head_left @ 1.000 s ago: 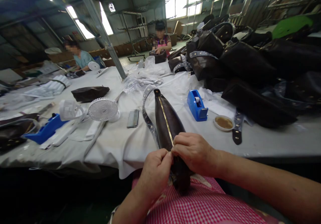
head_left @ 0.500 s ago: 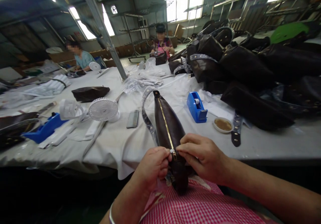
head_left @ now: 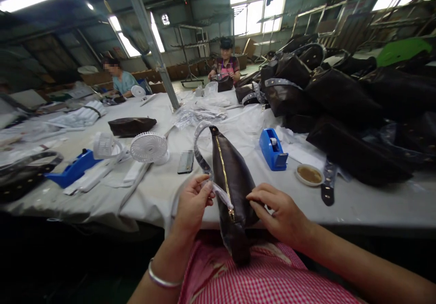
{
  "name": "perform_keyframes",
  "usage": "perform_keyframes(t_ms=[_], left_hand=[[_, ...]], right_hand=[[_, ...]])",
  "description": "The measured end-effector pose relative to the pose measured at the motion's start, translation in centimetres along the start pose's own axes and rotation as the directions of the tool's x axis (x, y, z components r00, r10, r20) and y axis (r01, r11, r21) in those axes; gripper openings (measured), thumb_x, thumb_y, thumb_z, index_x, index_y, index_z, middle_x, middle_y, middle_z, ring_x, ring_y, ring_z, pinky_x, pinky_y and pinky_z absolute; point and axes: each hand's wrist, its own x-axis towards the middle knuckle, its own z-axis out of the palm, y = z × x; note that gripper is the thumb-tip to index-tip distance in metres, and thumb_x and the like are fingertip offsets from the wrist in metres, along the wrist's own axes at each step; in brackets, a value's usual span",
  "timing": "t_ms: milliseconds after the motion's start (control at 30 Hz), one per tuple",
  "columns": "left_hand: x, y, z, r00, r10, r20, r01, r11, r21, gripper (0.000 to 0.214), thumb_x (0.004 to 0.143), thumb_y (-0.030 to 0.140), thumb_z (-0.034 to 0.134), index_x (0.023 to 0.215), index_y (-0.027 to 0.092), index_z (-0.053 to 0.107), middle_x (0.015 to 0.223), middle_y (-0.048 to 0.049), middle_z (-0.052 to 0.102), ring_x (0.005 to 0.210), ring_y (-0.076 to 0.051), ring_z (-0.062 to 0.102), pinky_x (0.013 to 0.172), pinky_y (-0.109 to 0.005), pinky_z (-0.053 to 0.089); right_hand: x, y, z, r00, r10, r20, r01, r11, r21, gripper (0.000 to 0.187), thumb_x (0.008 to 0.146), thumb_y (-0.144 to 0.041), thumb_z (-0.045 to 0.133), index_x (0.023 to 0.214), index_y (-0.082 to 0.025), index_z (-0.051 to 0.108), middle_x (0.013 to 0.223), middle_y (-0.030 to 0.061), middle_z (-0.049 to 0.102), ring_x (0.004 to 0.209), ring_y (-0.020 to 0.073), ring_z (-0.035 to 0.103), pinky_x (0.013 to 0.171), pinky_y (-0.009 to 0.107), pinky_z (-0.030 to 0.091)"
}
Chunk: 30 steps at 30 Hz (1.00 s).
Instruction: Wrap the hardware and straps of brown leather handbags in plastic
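A dark brown leather bag (head_left: 233, 181) with a gold zipper stands on its edge, half on the table's front edge and half on my lap. My left hand (head_left: 191, 202) pinches a strip of clear plastic wrap (head_left: 219, 191) that runs to the zipper pull (head_left: 231, 213). On the bag's right side rests my right hand (head_left: 281, 213), fingers curled and steadying it. The bag's plastic-wrapped strap (head_left: 200, 149) loops up to the left.
A blue tape dispenser (head_left: 273, 149), a small dish (head_left: 309, 174), two white fans (head_left: 149, 147), a phone (head_left: 185, 161) and another blue dispenser (head_left: 73, 173) lie on the white table (head_left: 156, 190). A heap of dark bags (head_left: 344, 99) fills the right. Two other people work at the far end.
My left hand has pulled away from the zipper pull to the left and up, drawing out a strip of clear plastic. My right hand has shifted to the bag's side.
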Motion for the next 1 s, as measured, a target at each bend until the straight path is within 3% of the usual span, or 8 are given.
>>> perform_keyframes(t_ms=[100,267,367,433,633,767,900,1000], left_hand=[[0.6,-1.5,1.7,0.995,0.009,0.101,-0.007,1.0,-0.012,0.046,0.078,0.033,0.073,0.118,0.013,0.06,0.078,-0.0005,0.068,0.065,-0.012,0.064,0.06,-0.024,0.054],[0.7,-2.3,2.5,0.936,0.242,0.257,-0.25,0.968,-0.003,0.054,0.086,0.024,0.065,0.137,0.019,0.049,0.127,-0.0099,0.066,0.112,-0.019,0.065,0.094,-0.03,0.052],[-0.9,-4.4,0.8,0.949,0.257,0.182,-0.294,0.93,0.221,0.028,0.089,0.026,0.06,0.116,0.018,0.06,0.103,-0.0061,0.071,0.091,-0.017,0.068,0.083,-0.03,0.055],[-2.6,-6.2,-0.5,0.938,0.217,0.27,-0.307,0.884,0.354,0.012,0.09,0.022,0.055,0.099,0.018,0.062,0.085,-0.0029,0.068,0.077,-0.016,0.066,0.073,-0.03,0.055],[-5.2,-9.0,-0.6,0.67,0.16,0.725,-0.67,0.55,0.498,0.054,0.071,0.006,0.058,0.124,0.016,0.059,0.126,-0.0143,0.064,0.116,-0.028,0.059,0.105,-0.047,0.043],[-4.6,-8.1,-0.5,0.661,0.061,0.748,-0.683,0.46,0.567,0.018,0.08,0.008,0.056,0.092,0.017,0.067,0.089,-0.0078,0.071,0.089,-0.024,0.066,0.102,-0.05,0.042],[-4.9,-4.7,-2.7,0.631,0.033,0.775,-0.708,0.433,0.558,0.012,0.087,0.014,0.056,0.09,0.021,0.065,0.089,-0.0031,0.069,0.09,-0.02,0.064,0.107,-0.052,0.037],[-5.3,-0.3,-4.0,0.611,0.018,0.791,-0.758,0.3,0.579,0.007,0.086,0.015,0.059,0.082,0.02,0.063,0.084,-0.0013,0.066,0.09,-0.02,0.062,0.111,-0.058,0.03]], right_hand=[[-0.3,-0.8,0.4,0.992,-0.119,0.04,0.121,0.991,-0.053,0.023,0.096,-0.017,0.053,0.116,-0.016,0.066,0.109,0.0119,0.065,0.1,0.0206,0.062,0.088,0.036,0.053],[0.0,-1.1,0.5,0.946,-0.189,0.262,0.25,0.942,-0.224,0.029,0.096,-0.031,0.057,0.12,-0.018,0.068,0.132,0.0108,0.063,0.122,0.0279,0.055,0.109,0.049,0.039],[-0.2,-0.2,0.5,0.963,-0.145,0.225,0.212,0.927,-0.309,0.03,0.097,-0.031,0.053,0.119,-0.02,0.07,0.136,0.0091,0.062,0.121,0.0283,0.054,0.107,0.049,0.04],[-0.1,0.7,0.6,0.976,-0.131,0.172,0.188,0.907,-0.377,0.031,0.097,-0.031,0.051,0.119,-0.021,0.07,0.137,0.0086,0.061,0.121,0.0304,0.052,0.106,0.05,0.04],[2.8,3.8,1.5,0.989,-0.132,0.063,0.146,0.864,-0.482,0.031,0.1,-0.032,0.048,0.118,-0.02,0.071,0.134,0.0085,0.063,0.117,0.0289,0.054,0.103,0.048,0.042],[4.0,4.4,1.5,0.99,-0.134,0.034,0.133,0.865,-0.483,0.033,0.101,-0.031,0.047,0.12,-0.016,0.07,0.131,0.0122,0.063,0.115,0.0279,0.057,0.103,0.046,0.044],[2.7,2.1,0.3,0.981,-0.192,-0.036,0.155,0.878,-0.454,0.034,0.1,-0.028,0.048,0.125,-0.009,0.064,0.136,0.0188,0.058,0.124,0.0294,0.053,0.106,0.047,0.041],[2.0,-1.1,-0.2,0.943,-0.302,0.137,0.332,0.865,-0.378,0.038,0.097,-0.037,0.057,0.128,-0.016,0.062,0.136,0.0147,0.059,0.127,0.0314,0.049,0.107,0.05,0.036]])
